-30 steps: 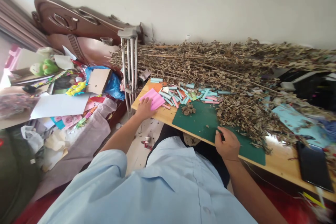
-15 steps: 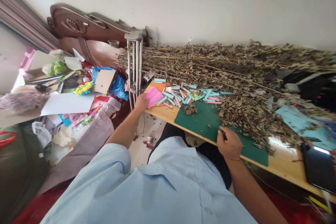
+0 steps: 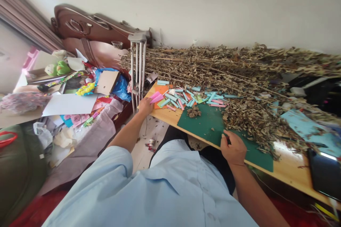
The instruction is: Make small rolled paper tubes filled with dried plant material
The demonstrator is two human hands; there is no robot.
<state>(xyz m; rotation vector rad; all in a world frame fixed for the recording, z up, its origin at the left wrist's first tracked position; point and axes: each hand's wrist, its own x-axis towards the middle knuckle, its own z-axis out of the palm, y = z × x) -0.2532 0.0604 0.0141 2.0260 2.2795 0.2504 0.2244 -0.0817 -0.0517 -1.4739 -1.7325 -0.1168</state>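
Observation:
Pinched at the table's left end by my left hand (image 3: 145, 106) is a piece of pink paper (image 3: 156, 97), seen narrow, as if folded or turned edgewise. Beside it lie orange sheets and several small blue and pink paper rolls (image 3: 172, 97). My right hand (image 3: 233, 146) rests at the front edge of the green mat (image 3: 204, 124), its fingers curled together. Whatever may be inside those fingers is hidden; a dark spot shows near the thumb. On the mat sits a small clump of crumbled dry leaf (image 3: 193, 112).
Dried leafy stalks (image 3: 207, 64) cover the back of the wooden table (image 3: 289, 170), with a leaf heap (image 3: 250, 122) on the mat. A black phone (image 3: 323, 173) lies at right. Metal crutches (image 3: 138, 67) stand at left, near a cluttered bed (image 3: 71, 104).
The pink paper showed a broad ridged face before; now it looks narrower and smoother in my left hand. My right hand has hardly moved.

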